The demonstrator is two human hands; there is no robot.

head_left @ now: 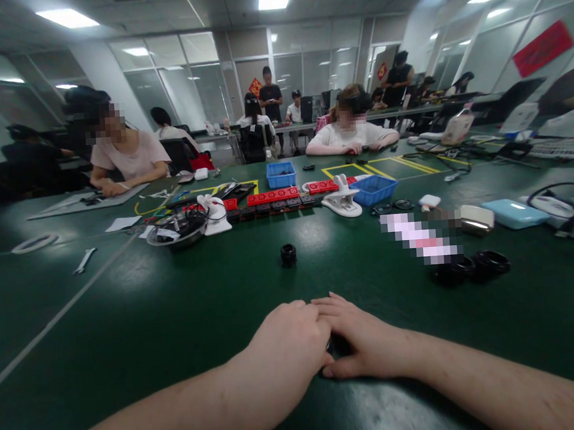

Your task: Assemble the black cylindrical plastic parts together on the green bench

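My left hand [286, 346] and my right hand [362, 341] rest together on the green table [176, 314] near its front edge, fingers touching. Both are curled round a small dark object [338, 347], which shows only as a black patch between them; I cannot make out what it is. A small black ring-shaped part [288, 254] stands alone on the table farther out, apart from both hands.
Across the table lie a row of red and black power strips [273, 199], two blue bins [281, 174], a white clamp [342, 201], a bowl of cables [177, 229], black rings [472, 266] at right and a wrench [84, 260] at left. Several people sit opposite.
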